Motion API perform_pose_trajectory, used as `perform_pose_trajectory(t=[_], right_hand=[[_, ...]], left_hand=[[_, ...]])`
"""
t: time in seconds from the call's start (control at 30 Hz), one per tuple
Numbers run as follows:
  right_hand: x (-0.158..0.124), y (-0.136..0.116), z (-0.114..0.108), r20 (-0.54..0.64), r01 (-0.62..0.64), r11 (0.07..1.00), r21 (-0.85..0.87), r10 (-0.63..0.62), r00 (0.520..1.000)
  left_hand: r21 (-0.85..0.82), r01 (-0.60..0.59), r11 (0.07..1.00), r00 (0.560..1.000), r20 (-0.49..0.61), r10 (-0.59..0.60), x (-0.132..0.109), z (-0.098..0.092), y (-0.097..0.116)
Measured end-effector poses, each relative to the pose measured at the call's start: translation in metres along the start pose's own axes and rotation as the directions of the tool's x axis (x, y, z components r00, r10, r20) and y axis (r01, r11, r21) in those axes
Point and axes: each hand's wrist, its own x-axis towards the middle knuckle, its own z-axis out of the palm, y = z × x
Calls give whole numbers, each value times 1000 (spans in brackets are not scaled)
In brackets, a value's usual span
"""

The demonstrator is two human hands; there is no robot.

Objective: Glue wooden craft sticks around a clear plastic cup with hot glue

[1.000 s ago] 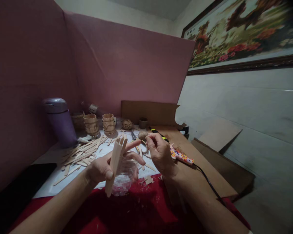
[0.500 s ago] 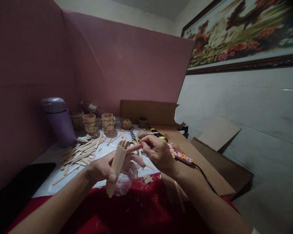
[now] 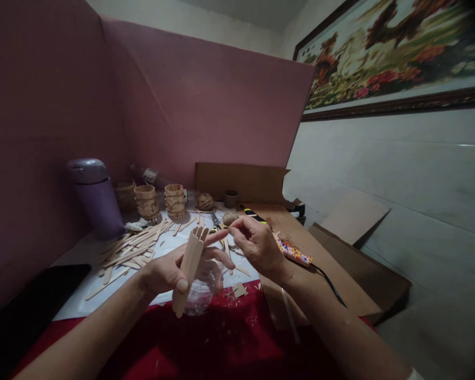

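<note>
My left hand grips a clear plastic cup, perhaps a cut bottle base, with several upright wooden craft sticks along its side. The thumb presses on the sticks, and the index finger stretches out to the right. At that fingertip my right hand is closed in a pinch; what it holds, if anything, is too small to make out. Just behind the hands lie scissors with yellow and black handles. A flower-patterned glue gun rests to the right of my right hand, partly hidden by it.
Loose craft sticks cover white paper at left. Behind them stand two stick-covered cups, a purple bottle, a twine ball and a small dark pot. A cardboard sheet lies at right, over red cloth.
My right hand has shifted very slightly at the left index fingertip, still pinched. The cup and sticks have tilted a little in my left hand.
</note>
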Motion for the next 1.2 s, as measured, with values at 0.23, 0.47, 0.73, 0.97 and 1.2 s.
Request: perform_pose_trajectory(t=[0.23,0.47,0.73,0.97,1.2], right_hand=[[-11,8,4,39,-189,917,352,187,982],[-24,1,7,56,-201,901,384,194,979],[-23,2,11,126,-302,810,502,277,953],[-23,7,18,182,-362,746,559,315,931],[-28,8,27,269,-370,763,530,263,927]], left_hand=[[-52,-103,993,994,-37,101,2,4,4],[-93,-151,984,986,-81,143,3,4,5],[-131,-174,976,968,-204,145,2,8,9],[-185,-268,945,907,-379,183,1,4,8],[-227,-341,912,857,-473,203,1,1,7]])
